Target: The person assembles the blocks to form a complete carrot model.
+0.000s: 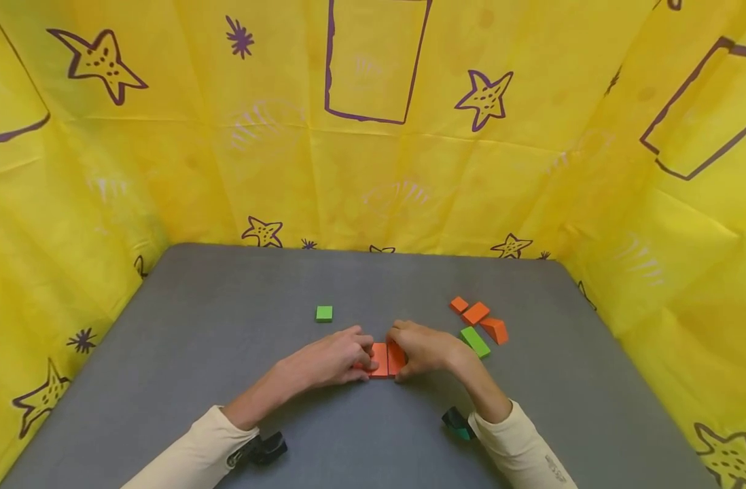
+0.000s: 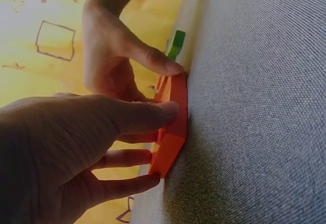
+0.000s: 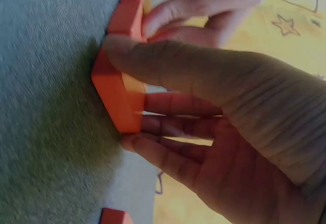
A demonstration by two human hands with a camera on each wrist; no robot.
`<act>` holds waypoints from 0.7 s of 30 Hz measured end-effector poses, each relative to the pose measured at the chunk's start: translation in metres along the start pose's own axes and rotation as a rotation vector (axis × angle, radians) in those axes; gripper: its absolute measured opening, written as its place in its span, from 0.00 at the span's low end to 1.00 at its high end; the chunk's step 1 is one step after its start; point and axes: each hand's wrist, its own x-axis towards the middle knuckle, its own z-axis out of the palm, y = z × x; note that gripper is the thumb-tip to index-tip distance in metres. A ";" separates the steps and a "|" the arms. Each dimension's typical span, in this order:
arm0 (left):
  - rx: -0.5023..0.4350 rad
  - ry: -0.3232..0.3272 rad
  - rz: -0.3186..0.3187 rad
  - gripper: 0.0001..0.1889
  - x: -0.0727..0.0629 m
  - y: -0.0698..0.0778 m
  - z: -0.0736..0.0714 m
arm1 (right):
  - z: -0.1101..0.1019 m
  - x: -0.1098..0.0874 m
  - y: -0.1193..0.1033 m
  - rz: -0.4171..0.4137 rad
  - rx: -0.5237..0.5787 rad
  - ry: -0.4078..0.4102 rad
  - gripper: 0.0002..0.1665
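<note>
Two orange blocks lie side by side on the grey table, their facing edges meeting at a thin seam. My left hand [image 1: 339, 356] grips the left orange block [image 1: 380, 358] from its outer side, thumb at the near edge and fingers over the top and far side. From the other side, my right hand [image 1: 428, 348] holds the right orange block [image 1: 395, 358] between thumb and fingers. The right wrist view shows the thumb on this block's near face [image 3: 114, 99] and fingers behind it. Both blocks are partly covered by the fingers.
A green block [image 1: 324, 314] sits farther back, left of centre. Right of my right hand lie a green block [image 1: 474, 341], an orange wedge [image 1: 495, 330], an orange block [image 1: 475, 312] and a smaller orange block [image 1: 459, 304]. Yellow patterned cloth [image 1: 373, 170] surrounds the table's back and sides.
</note>
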 end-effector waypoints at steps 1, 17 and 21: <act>-0.002 0.001 0.000 0.12 0.000 0.000 0.001 | 0.001 0.001 -0.001 0.003 0.000 0.005 0.31; -0.005 0.026 -0.001 0.14 0.000 -0.003 0.004 | 0.011 0.008 -0.011 0.034 -0.043 0.063 0.21; -0.011 0.032 0.008 0.13 0.001 -0.004 0.004 | 0.010 0.009 -0.011 0.036 -0.056 0.065 0.21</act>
